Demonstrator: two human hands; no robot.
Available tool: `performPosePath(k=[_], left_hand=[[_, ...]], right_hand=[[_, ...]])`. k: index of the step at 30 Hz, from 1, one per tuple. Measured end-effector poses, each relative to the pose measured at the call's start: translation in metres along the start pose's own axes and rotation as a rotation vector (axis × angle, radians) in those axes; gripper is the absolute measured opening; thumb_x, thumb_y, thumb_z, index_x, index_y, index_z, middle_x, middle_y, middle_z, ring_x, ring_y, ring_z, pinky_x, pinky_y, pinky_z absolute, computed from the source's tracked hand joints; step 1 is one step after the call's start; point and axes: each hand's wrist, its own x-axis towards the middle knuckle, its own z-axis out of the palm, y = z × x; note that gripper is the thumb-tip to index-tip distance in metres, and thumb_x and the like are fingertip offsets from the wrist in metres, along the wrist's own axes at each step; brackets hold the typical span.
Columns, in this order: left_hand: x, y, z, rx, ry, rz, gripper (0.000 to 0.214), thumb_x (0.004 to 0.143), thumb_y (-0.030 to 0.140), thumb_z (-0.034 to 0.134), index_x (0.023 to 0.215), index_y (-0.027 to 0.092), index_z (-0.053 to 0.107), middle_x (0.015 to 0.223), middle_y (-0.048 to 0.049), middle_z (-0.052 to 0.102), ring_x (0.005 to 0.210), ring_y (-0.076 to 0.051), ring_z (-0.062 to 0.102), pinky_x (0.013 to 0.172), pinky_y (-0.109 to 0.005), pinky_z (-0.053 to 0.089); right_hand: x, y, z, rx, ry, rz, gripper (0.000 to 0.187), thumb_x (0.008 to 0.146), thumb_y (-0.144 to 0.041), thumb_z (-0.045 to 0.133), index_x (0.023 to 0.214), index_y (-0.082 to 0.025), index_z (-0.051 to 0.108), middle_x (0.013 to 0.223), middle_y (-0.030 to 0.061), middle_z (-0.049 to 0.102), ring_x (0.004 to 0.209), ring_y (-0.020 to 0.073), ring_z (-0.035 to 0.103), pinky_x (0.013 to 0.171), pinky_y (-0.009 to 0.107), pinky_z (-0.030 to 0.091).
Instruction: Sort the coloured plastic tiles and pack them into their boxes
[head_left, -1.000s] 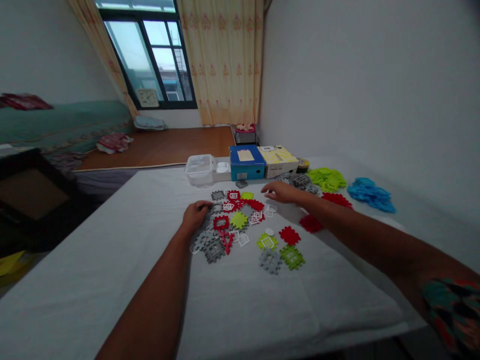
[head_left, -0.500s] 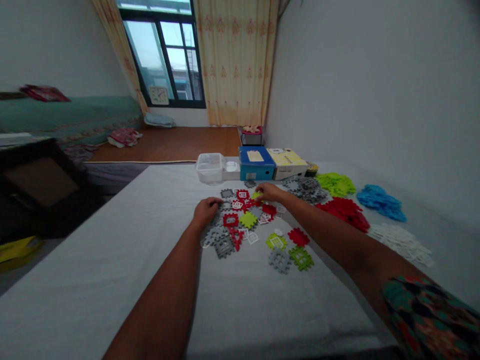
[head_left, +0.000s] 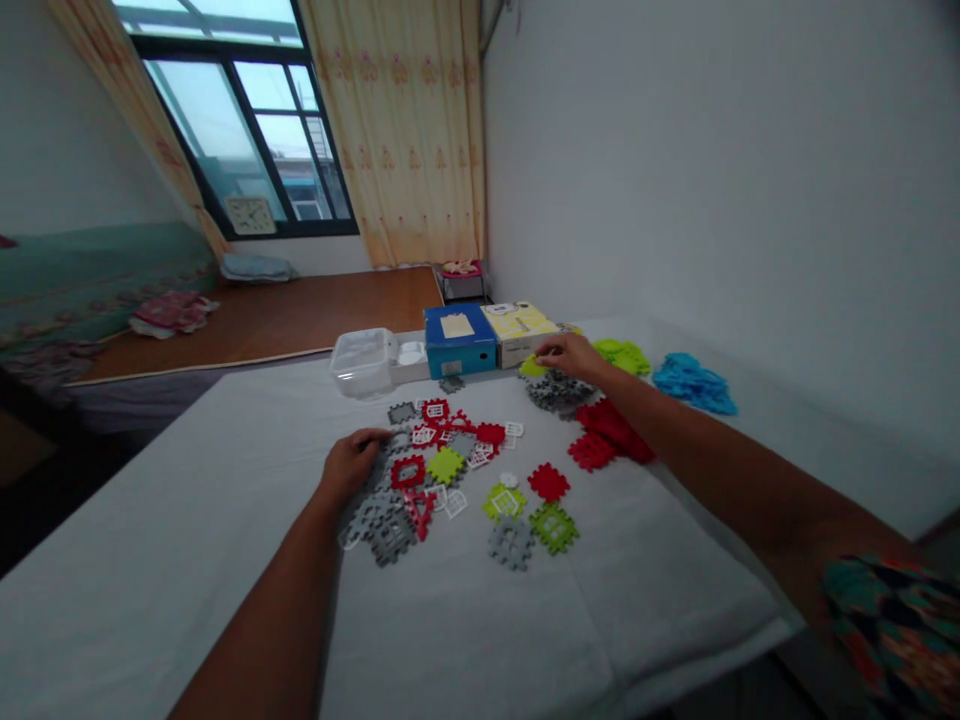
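Observation:
My right hand [head_left: 568, 354] is raised over the grey tile pile [head_left: 556, 392], its fingers pinched on a lime-green plastic building tile [head_left: 534, 366]. On the left, my left hand [head_left: 354, 462] rests at the edge of a loose mix of tiles, index finger stretched out against a grey tile [head_left: 400, 440]; its other fingers are partly hidden. Within that mix lie a red frame tile [head_left: 408, 473], a lime tile [head_left: 446, 465] and small white window pieces [head_left: 454, 503]. To its right sit a red tile [head_left: 549, 482], a green tile [head_left: 554, 528] and a pale grey tile [head_left: 511, 544].
Sorted piles of red tiles [head_left: 600, 435], lime tiles [head_left: 622, 356] and blue tiles [head_left: 694, 383] stand along the right. At the back are a clear plastic box [head_left: 362, 362], a blue box [head_left: 460, 341] and a yellow box [head_left: 519, 330]. A wall borders the right side.
My right hand has moved from the mixed tiles rightward to the grey pile, carrying the lime tile. My left hand stays beside the grey tiles. The view has turned right.

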Motion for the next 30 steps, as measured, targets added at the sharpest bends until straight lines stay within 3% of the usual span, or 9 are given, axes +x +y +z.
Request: performPosePath(k=[3,6,9,13,18,23,27,30], left_hand=[[-0.001,0.004,-0.002,0.007,0.002,-0.025,0.034,0.069,0.037,0.053,0.091,0.024,0.076,0.099,-0.0034,0.077,0.1,-0.025,0.068,0.096,-0.034,0.049],[-0.002,0.01,-0.005,0.003,0.004,-0.051,0.033,0.068,0.037,0.055,0.09,0.025,0.076,0.101,-0.0021,0.077,0.102,-0.025,0.068,0.097,-0.035,0.049],[-0.004,0.015,-0.006,-0.001,0.014,-0.078,0.031,0.067,0.037,0.057,0.088,0.026,0.076,0.1,-0.0008,0.077,0.1,-0.025,0.068,0.098,-0.035,0.049],[-0.006,0.017,-0.006,-0.005,0.034,-0.088,0.031,0.068,0.037,0.056,0.087,0.024,0.076,0.098,-0.0016,0.077,0.099,-0.025,0.069,0.097,-0.033,0.05],[-0.007,0.015,-0.004,-0.023,0.041,-0.06,0.03,0.069,0.034,0.055,0.087,0.022,0.076,0.096,-0.0026,0.077,0.097,-0.023,0.069,0.095,-0.032,0.051],[-0.007,0.014,-0.001,-0.02,0.032,-0.049,0.031,0.069,0.029,0.053,0.089,0.021,0.076,0.096,-0.0022,0.077,0.097,-0.022,0.069,0.096,-0.033,0.051],[-0.005,0.012,0.002,0.002,0.024,-0.027,0.032,0.071,0.028,0.052,0.09,0.021,0.077,0.097,-0.0026,0.077,0.098,-0.022,0.069,0.095,-0.032,0.05],[-0.004,0.01,0.004,0.01,0.019,-0.033,0.034,0.072,0.026,0.051,0.093,0.022,0.077,0.097,-0.0025,0.077,0.097,-0.022,0.069,0.094,-0.032,0.051]], right_hand=[[-0.006,0.064,-0.047,-0.127,0.223,0.164,0.019,0.075,-0.028,0.068,0.091,-0.02,0.076,0.093,0.0037,0.076,0.085,0.0185,0.068,0.079,0.029,0.05],[-0.016,0.124,-0.077,-0.249,0.369,0.374,0.022,0.074,-0.03,0.068,0.092,-0.019,0.076,0.093,0.0064,0.076,0.088,0.0213,0.068,0.079,0.031,0.05],[-0.024,0.163,-0.086,-0.337,0.418,0.541,0.025,0.075,-0.029,0.067,0.096,-0.019,0.076,0.097,0.0079,0.076,0.088,0.0225,0.067,0.076,0.031,0.049],[-0.022,0.18,-0.077,-0.433,0.425,0.612,0.026,0.078,-0.028,0.065,0.101,-0.021,0.076,0.1,0.0092,0.075,0.087,0.0228,0.067,0.073,0.031,0.048],[-0.02,0.168,-0.062,-0.456,0.281,0.574,0.029,0.076,-0.041,0.07,0.096,-0.019,0.076,0.096,0.0117,0.074,0.079,0.0225,0.064,0.067,0.031,0.045],[-0.022,0.132,-0.064,-0.444,0.291,0.422,0.034,0.081,-0.049,0.064,0.092,-0.019,0.075,0.094,0.0112,0.073,0.078,0.0216,0.062,0.068,0.031,0.045],[-0.009,0.071,-0.048,-0.389,0.194,0.278,0.025,0.086,-0.037,0.061,0.095,-0.019,0.075,0.097,0.0093,0.074,0.081,0.021,0.064,0.071,0.031,0.046],[-0.01,0.002,-0.007,-0.239,-0.052,0.02,0.021,0.086,-0.029,0.06,0.097,-0.018,0.075,0.096,0.0064,0.074,0.084,0.0195,0.066,0.078,0.03,0.047]])
